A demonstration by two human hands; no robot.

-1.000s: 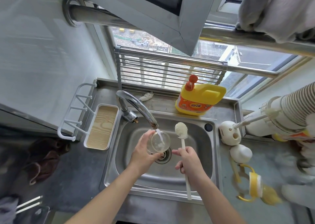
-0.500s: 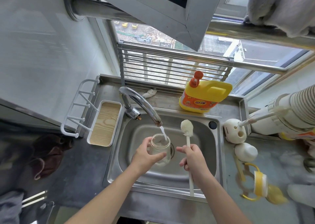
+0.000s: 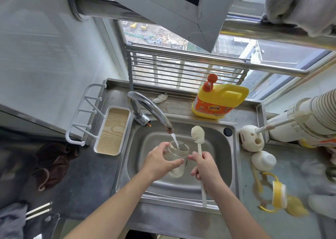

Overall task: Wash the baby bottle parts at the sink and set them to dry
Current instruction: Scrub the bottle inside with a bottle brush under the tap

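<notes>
Your left hand (image 3: 160, 163) curls its fingers and thumb round the clear, wide-mouthed, cylindrical baby bottle body (image 3: 179, 167) and holds it over the middle of the stainless steel sink (image 3: 224, 158). The bottle is tilted, with its open mouth turned up toward the curved chrome faucet (image 3: 149, 107). It is see-through, with faint print low on its side. A thin stream of water (image 3: 175, 140) falls from the spout straight into the mouth; how much has gathered inside cannot be told.

Your right hand (image 3: 205, 167) is wrapped round the handle of the long white bottle brush (image 3: 197, 132). The brush stands nearly upright, its rounded sponge head just beside the bottle's mouth and its tail end over the sink's near rim.

At the surface's left edge, a white rectangular tray (image 3: 106, 152) shows a wood-grain floor. On the far edge stands a yellow detergent jug with an orange pump (image 3: 220, 100). Along the right edge sits a white egg-shaped holder (image 3: 251, 138) with two holes, a thin white stick poking from the upper one. Just beside it rests a white domed cap (image 3: 263, 160), and nearer you a yellow handled collar (image 3: 278, 195).
</notes>
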